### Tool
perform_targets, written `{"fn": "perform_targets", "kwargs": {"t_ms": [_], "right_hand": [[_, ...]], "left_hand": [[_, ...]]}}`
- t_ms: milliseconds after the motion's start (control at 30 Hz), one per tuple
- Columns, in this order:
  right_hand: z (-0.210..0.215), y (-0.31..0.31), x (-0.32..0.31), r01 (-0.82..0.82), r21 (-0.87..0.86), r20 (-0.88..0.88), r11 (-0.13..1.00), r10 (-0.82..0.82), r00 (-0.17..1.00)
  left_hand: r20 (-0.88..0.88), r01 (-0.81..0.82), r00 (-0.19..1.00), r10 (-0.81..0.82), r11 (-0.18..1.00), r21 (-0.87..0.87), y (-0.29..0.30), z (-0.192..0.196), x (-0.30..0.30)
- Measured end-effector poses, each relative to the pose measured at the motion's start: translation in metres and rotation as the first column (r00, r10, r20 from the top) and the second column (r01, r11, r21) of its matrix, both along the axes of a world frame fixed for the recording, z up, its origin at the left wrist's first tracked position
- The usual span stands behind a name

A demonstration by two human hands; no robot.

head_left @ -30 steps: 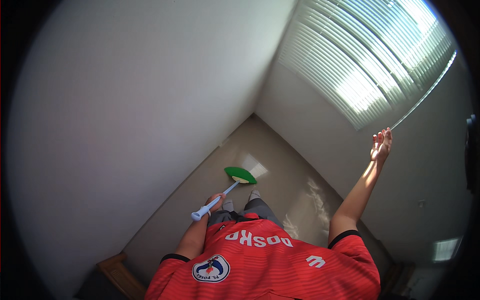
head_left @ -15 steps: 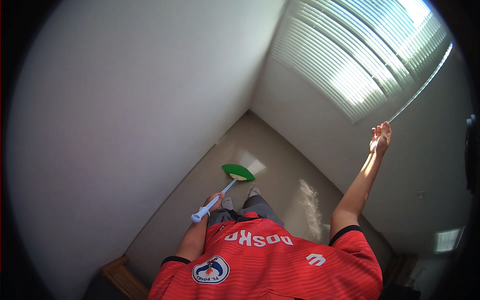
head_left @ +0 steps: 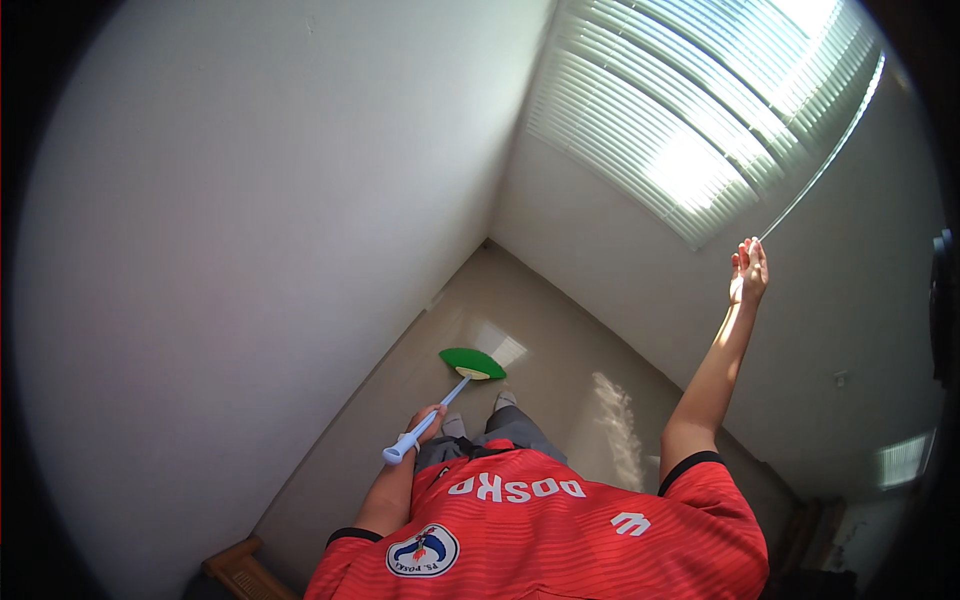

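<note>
My left hand (head_left: 430, 422) is closed around the light blue handle of a broom (head_left: 473, 364), low at my left side. The broom's green bristle head fans out just ahead of my feet, by the tiled floor. Raised out to the right, my right hand (head_left: 749, 274) has its fingertips pinched on the lower end of a thin clear blind wand (head_left: 800, 200). That wand runs up beside the horizontal slatted window blind (head_left: 650, 100), where bright light comes between the slats.
A white wall (head_left: 250, 250) rises on the left and meets the window wall in a corner ahead. Sunlit patches lie on the floor (head_left: 560, 350). Wooden furniture (head_left: 245, 570) stands at the lower left. On the right wall is a small fixture (head_left: 841, 379).
The view has shifted slightly, and the blind and my right hand appear a little farther left. Both hands keep their holds on the broom and the wand.
</note>
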State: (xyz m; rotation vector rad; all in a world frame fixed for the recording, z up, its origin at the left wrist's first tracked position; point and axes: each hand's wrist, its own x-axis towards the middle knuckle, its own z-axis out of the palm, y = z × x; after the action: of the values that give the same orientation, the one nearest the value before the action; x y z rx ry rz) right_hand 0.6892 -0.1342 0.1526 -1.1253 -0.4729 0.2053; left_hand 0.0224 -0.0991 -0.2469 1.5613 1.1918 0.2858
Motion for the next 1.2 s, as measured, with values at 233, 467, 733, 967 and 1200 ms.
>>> {"fn": "perform_targets", "kwargs": {"t_ms": [233,467,733,967,1200], "right_hand": [[-0.002,-0.002,0.005,0.018,0.028,-0.014,0.999,-0.017,1.000],[0.008,0.000,-0.005,0.033,-0.027,-0.131,0.999,-0.037,0.991],[-0.003,-0.001,-0.016,-0.027,-0.069,-0.190,0.997,0.013,0.982],[-0.044,-0.011,-0.057,-0.139,-0.144,-0.261,0.980,0.098,0.960],[-0.199,-0.052,-0.273,-0.632,-0.418,-0.651,0.653,0.270,0.709]], "left_hand": [[0.060,-0.004,0.998,0.005,1.000,-0.015,0.002,0.001,0.004],[0.033,0.007,0.999,-0.006,1.000,-0.010,0.006,-0.010,0.004],[0.028,0.019,0.999,-0.018,1.000,-0.007,0.004,-0.018,0.001],[-0.028,-0.009,1.000,0.008,0.999,-0.038,-0.001,0.000,0.005],[0.024,0.049,0.998,-0.056,0.973,0.227,-0.002,0.003,0.000]]}}
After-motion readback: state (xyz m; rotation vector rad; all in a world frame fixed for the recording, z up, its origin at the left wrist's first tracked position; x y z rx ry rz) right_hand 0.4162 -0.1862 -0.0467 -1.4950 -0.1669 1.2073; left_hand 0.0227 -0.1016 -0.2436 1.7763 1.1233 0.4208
